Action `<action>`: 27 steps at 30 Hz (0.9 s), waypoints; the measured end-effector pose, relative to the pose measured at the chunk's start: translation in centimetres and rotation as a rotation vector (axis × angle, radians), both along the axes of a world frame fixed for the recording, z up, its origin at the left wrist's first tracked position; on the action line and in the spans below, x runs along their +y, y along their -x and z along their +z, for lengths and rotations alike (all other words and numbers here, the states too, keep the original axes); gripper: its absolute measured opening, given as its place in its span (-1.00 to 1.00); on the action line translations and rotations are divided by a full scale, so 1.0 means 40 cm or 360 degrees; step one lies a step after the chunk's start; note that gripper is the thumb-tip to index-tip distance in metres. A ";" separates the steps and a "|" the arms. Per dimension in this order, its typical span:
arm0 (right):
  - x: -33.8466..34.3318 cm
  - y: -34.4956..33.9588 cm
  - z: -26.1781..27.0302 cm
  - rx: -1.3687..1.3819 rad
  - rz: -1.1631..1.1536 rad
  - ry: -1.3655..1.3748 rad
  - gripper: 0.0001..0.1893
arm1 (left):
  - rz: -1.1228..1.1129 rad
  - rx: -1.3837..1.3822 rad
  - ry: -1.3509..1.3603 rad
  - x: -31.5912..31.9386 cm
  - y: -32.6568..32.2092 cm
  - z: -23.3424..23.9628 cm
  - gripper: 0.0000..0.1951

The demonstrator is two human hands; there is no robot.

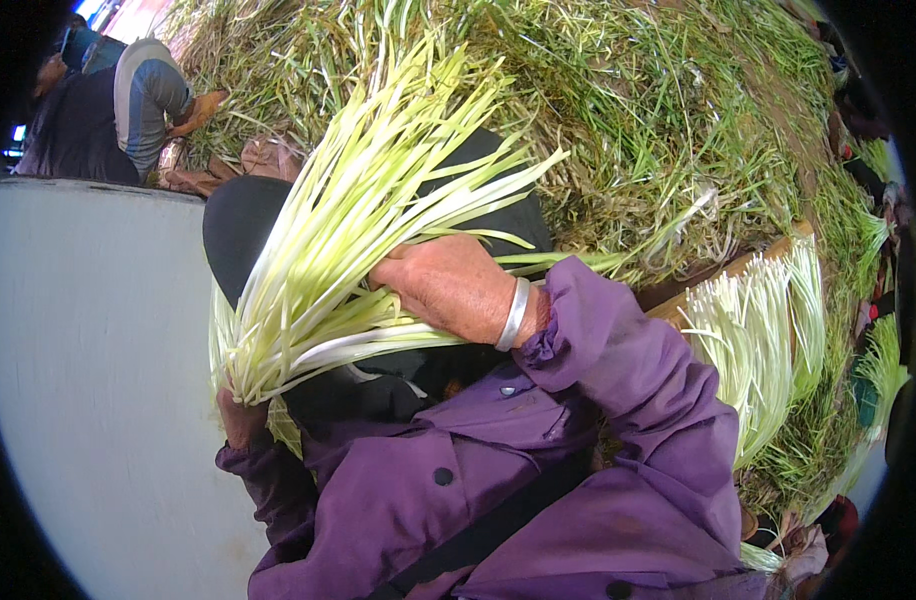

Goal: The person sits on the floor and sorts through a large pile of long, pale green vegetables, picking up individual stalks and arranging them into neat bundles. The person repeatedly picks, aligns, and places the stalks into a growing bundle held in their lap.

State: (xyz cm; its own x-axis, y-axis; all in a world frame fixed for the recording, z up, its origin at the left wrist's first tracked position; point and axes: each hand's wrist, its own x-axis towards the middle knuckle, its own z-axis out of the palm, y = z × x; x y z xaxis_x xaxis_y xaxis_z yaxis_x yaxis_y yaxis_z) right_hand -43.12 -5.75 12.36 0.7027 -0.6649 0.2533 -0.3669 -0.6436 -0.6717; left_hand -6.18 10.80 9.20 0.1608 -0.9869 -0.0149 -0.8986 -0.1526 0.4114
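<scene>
A large bunch of blanched, chive-like leafy stalks lies slanted across my lap, white to pale yellow-green, the leaf ends fanned out at the top. My right hand, with a silver bangle at the wrist, is closed around stalks at the bunch's right side. Low at the left, my left hand grips the end where the stalks come together; its fingers are mostly hidden. More pale stalks hang beside and below that hand. Under the bunch are my dark-clad legs.
A pale wall or panel stands close at my left. Loose green and dry leaves cover the ground ahead. At the right, pale stalk bunches hang over a wooden board. Another person's arm is at upper left; more people sit far right.
</scene>
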 end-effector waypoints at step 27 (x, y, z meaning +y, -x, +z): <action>0.079 0.447 0.031 0.0399 -0.2033 0.0079 -0.71 | 0.0048 -0.0232 0.0249 -0.006 0.014 0.130 -0.82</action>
